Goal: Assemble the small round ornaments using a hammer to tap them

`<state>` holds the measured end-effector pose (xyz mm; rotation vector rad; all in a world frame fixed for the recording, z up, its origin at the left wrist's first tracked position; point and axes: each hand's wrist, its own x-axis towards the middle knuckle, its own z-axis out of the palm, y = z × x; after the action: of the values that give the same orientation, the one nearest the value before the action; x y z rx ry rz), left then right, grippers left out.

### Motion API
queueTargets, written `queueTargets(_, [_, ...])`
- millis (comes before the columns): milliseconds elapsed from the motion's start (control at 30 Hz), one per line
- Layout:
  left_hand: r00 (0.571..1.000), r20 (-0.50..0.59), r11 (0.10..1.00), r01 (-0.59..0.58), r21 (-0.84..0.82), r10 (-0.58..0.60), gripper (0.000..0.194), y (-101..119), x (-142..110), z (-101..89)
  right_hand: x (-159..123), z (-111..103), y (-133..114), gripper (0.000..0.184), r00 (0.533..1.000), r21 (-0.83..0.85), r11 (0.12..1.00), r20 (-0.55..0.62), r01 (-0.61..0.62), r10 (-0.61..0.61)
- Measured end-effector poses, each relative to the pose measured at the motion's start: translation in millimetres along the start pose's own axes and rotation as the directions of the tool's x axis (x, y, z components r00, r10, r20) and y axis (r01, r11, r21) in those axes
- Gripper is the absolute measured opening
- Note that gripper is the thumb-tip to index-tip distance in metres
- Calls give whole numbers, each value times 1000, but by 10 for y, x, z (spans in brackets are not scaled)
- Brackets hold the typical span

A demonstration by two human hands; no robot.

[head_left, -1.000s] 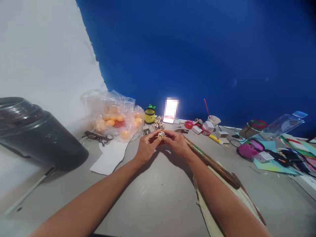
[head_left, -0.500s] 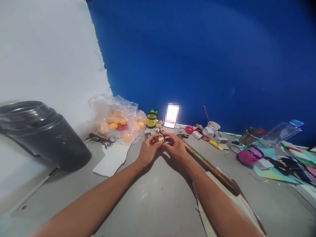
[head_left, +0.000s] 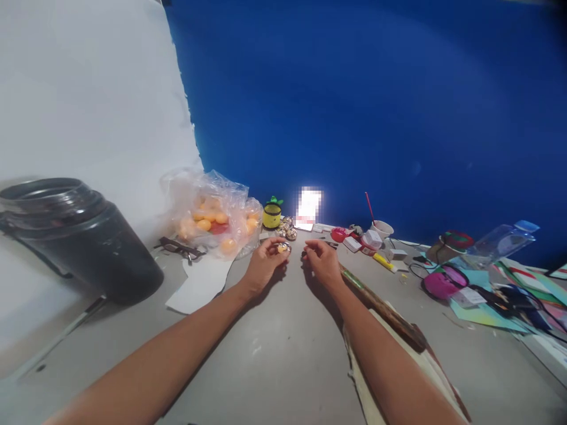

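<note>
Well, left hand (head_left: pixel 263 268): we have its thumb and fingertips bent inward and pressed around a small shiny ball (head_left: pixel 284 248).
Shiny ball: it sits at the tips of that hand, over the grey table (head_left: pixel 274 366), a yellowish, glossy patch facing us.
Right hand (head_left: pixel 326 265): it hangs just across from the ball, not touching it, thumb and forefinger curled close together; we cannot tell whether anything small lies between them.
Best pinch: a smooth, round surface probably slips easily, so we would do well with light, even pressure from opposite sides and a quiet wrist.
Two-handed contact: any touch from the right seems safest made gently, squarely opposite the left thumb, so the ball does not roll out.
Beyond the left fingers: we see a cluster of patterned metallic balls (head_left: pixel 291 234) near a yellow pot with a green top (head_left: pixel 271 216).
Beside the right forearm: a long wooden handle (head_left: pixel 381 309) lies slantwise; our elbow wants room there.
</note>
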<state>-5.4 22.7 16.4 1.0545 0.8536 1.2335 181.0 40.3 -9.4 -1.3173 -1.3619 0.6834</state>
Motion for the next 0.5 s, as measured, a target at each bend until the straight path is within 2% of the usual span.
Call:
queueTargets(67, [986,-125,993,-98,71,106,43,5,66,-41,17,-25,21,20,1000,-74,997,12,7,-6])
queueTargets(133, [951,-238,978,-172,116,196,42,4,140,-92,21,-37,32,18,999,-166,985,34,37,-32])
queueTargets(200, [934,-299,980,-181,83,198,42,1,197,-136,11,-34,39,18,996,-262,962,56,79,-66])
queueTargets(367, [943,-310,989,-141,-35,124,25,68,239,-167,-47,11,24,22,980,-435,880,137,190,-145])
queueTargets(500, [915,-330,972,-198,130,231,27,233,278,-238,-87,23,-30,23,958,-519,816,248,257,-144])
